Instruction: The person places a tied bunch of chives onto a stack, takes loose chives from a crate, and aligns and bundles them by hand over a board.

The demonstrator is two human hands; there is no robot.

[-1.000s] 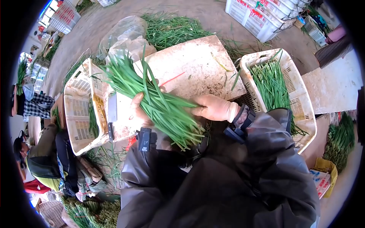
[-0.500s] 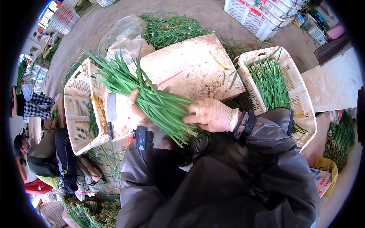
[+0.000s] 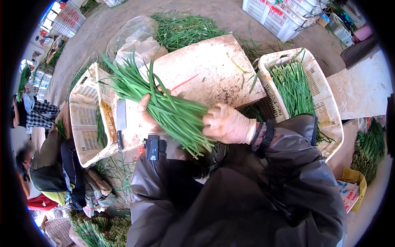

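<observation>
A bunch of long green garlic chives lies slantwise in front of me, leaf tips up to the left and cut stems down to the right. My left hand, gloved, is wrapped round its middle, thumb on top and fingertips showing at the far side. My gloved right hand is curled closed against the stem part; what exactly lies between its fingers is partly hidden. Beyond the bunch, a dirty white board carries a thin red strip. A cleaver rests left of my left hand.
A white crate of chives stands at right, another crate at left. Loose chives and a clear plastic bag lie behind the board. Stacked crates stand farther back. Another person sits at left.
My right hand has shifted slightly and its fingers have curled in more against the stems. My left hand keeps its hold on the bunch.
</observation>
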